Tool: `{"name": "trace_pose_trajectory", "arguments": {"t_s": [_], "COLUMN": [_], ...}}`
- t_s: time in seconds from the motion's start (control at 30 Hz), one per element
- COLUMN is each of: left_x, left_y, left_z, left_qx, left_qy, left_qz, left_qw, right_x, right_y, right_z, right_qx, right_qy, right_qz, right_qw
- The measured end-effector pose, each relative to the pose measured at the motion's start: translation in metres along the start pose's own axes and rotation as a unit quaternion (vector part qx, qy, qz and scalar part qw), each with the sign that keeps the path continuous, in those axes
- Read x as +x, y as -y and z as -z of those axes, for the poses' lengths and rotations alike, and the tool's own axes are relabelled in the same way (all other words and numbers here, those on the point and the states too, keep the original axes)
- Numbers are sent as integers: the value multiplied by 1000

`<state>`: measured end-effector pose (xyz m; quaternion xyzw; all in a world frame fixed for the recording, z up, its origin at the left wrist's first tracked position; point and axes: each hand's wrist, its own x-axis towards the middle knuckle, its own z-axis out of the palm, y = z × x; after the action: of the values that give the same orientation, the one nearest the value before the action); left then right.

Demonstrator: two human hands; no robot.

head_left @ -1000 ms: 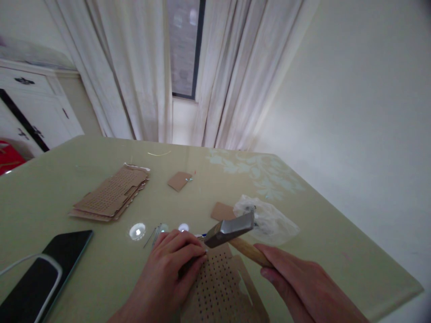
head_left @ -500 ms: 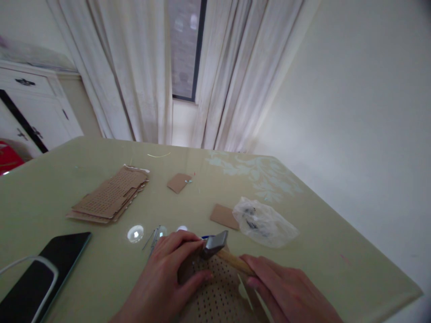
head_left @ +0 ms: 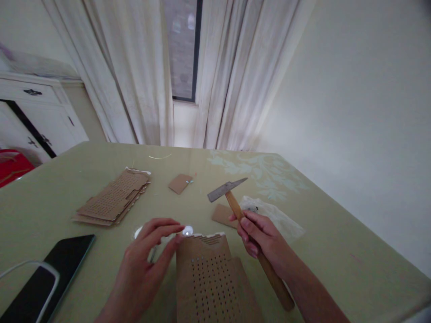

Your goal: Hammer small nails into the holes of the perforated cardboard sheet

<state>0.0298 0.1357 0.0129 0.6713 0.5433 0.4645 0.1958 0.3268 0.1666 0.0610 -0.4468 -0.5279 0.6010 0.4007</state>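
Observation:
My right hand [head_left: 258,235] is closed round the wooden handle of a hammer [head_left: 235,202], whose metal head is raised above the table and points left. A perforated cardboard sheet [head_left: 210,278] lies flat in front of me. My left hand [head_left: 146,258] hovers at the sheet's top left corner, thumb and fingers curved and slightly apart, holding nothing that I can see. Several thin nails [head_left: 153,253] lie under that hand, partly hidden by it.
A stack of perforated cardboard [head_left: 112,201] lies at the left. Two small cardboard scraps [head_left: 180,183] [head_left: 222,215] and a clear plastic bag [head_left: 279,220] sit further back. A black tablet with a white cable [head_left: 50,273] is at the near left. The green table [head_left: 336,233] ends at the right.
The hammer has lifted from the cardboard sheet and swung up and right. My left hand has let go of the sheet's top and drawn back to the left.

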Motion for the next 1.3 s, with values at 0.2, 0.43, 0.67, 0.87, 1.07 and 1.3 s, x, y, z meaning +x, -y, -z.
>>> {"name": "trace_pose_trajectory", "arguments": {"t_s": [0.2, 0.43, 0.67, 0.87, 1.07, 1.3], "left_x": [18, 11, 7, 11, -2, 0], "left_y": [55, 75, 81, 35, -25, -23], "left_z": [31, 32, 32, 20, 1, -15], "left_qx": [201, 223, 217, 44, -23, 38], "left_qy": [92, 166, 132, 21, 58, 86], "left_qz": [157, 206, 150, 108, -40, -81], "left_qw": [963, 938, 956, 993, 997, 992], "right_x": [23, 17, 13, 14, 15, 13], "right_y": [-51, -57, -57, -61, -61, -58], "right_z": [7, 13, 7, 5, 1, -1], "right_qx": [200, 164, 144, 157, 159, 150], "right_qy": [3, 31, 53, 44, 46, 37], "right_qz": [-16, -41, -44, -40, -47, -50], "right_qw": [980, 985, 987, 986, 985, 987]}}
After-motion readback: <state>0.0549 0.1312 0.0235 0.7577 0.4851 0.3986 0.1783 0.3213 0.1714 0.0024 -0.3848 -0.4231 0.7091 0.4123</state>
